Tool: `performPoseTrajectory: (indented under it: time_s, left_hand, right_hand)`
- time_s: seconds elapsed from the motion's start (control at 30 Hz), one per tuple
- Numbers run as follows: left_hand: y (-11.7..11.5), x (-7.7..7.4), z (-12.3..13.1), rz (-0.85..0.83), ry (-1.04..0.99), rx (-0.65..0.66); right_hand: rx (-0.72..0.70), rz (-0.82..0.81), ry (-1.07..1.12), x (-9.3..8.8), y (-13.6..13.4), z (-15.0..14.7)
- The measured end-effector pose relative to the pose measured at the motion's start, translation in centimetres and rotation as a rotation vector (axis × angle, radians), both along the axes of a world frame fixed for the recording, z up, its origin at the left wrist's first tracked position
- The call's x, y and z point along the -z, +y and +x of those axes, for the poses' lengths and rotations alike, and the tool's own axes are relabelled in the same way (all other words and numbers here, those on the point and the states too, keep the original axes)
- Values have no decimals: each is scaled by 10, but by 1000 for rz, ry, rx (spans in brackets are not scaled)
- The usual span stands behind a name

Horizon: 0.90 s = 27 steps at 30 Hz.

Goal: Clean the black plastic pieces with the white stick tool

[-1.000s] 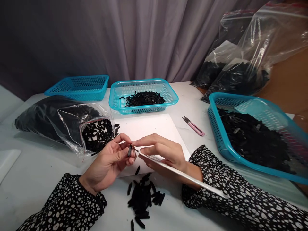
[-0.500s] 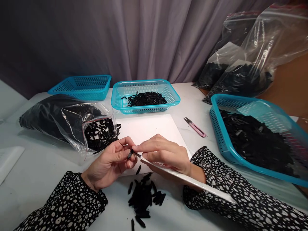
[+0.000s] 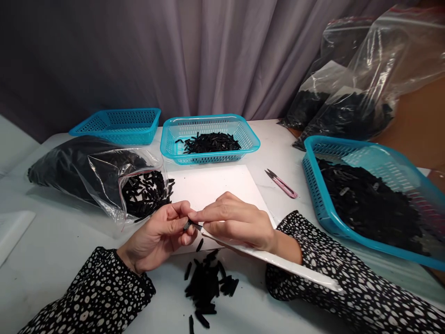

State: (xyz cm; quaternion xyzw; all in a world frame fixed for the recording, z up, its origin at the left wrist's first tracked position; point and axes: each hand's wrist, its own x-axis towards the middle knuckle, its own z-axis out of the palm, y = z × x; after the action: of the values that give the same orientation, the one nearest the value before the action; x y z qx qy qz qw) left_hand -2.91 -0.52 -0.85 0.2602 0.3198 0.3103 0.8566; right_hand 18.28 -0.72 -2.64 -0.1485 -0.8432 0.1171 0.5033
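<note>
Between the thumb and fingers of my left hand (image 3: 162, 236) is a small black piece (image 3: 187, 225), partly hidden by the fingertips. My right hand (image 3: 239, 222) is wrapped round a slim craft knife (image 3: 295, 265), its long white handle slanting back over the sleeve. The narrow dark tip of the knife meets the black piece, and my right fingertip rests close to it. Below both hands, a loose pile of black pieces (image 3: 205, 283) lies on the table. A white sheet (image 3: 215, 183) is partly under the hands.
An open plastic bag (image 3: 86, 171) spills black pieces at left. Blue baskets stand behind: one at far left (image 3: 118, 134), one in the middle (image 3: 210, 160); a larger basket (image 3: 327, 218) is at right. Pink thread snips (image 3: 281, 183) lie near it. Filled bags (image 3: 347, 111) stand back right.
My right hand and the craft knife have shifted very slightly, and the black piece has turned a little in my left fingers. Everything else stays put.
</note>
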Motion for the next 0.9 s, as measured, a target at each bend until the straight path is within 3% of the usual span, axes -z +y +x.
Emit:
performPoseTrajectory:
  time_s: [0.33, 0.43, 0.63, 0.9]
  left_hand:
    - [-2, 2, 1, -23, -4, 15]
    - [-3, 0, 1, -12, -24, 26]
    - [-2, -2, 1, -2, -64, 33]
    - [-2, -4, 2, -25, -99, 65]
  right_hand:
    - [57, 169, -110, 0, 1, 1]
    - [66, 103, -83, 0, 0, 1]
    - [-88, -55, 101, 5, 2, 1]
    - [-171, -162, 114, 6, 1, 3]
